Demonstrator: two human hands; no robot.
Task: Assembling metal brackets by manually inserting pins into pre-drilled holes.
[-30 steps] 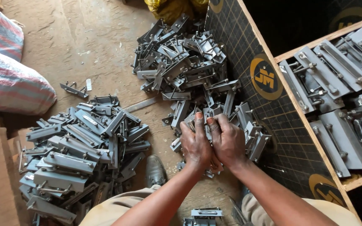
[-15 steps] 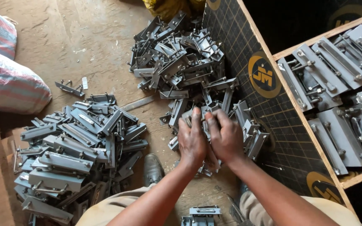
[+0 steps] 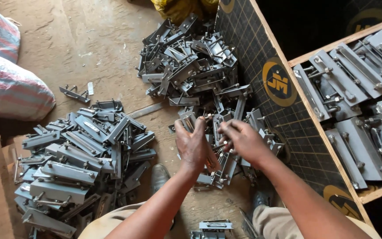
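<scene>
My left hand (image 3: pixel 192 142) and my right hand (image 3: pixel 243 140) meet over a scatter of grey metal latch pieces (image 3: pixel 226 132) on the dusty floor. The left hand grips a grey metal latch piece (image 3: pixel 212 163) that runs down under its palm. The right hand's fingers pinch the upper part of the same cluster, close to the left fingertips; what exactly they hold is partly hidden. A big heap of the same grey metal pieces (image 3: pixel 189 62) lies just beyond the hands. A second stacked heap (image 3: pixel 80 155) lies to the left.
A dark board box wall (image 3: pixel 261 57) with yellow round marks stands at right; its wooden-edged compartments (image 3: pixel 359 110) hold rows of metal latches. Striped woven sacks (image 3: pixel 9 84) lie at far left, a yellow bag (image 3: pixel 182 6) at the top. My shoes (image 3: pixel 159 177) and knees show below.
Both hands have lifted slightly and drawn apart, from pressing together on the pile to pinching a latch piece between the fingertips. The view has shifted a little.
</scene>
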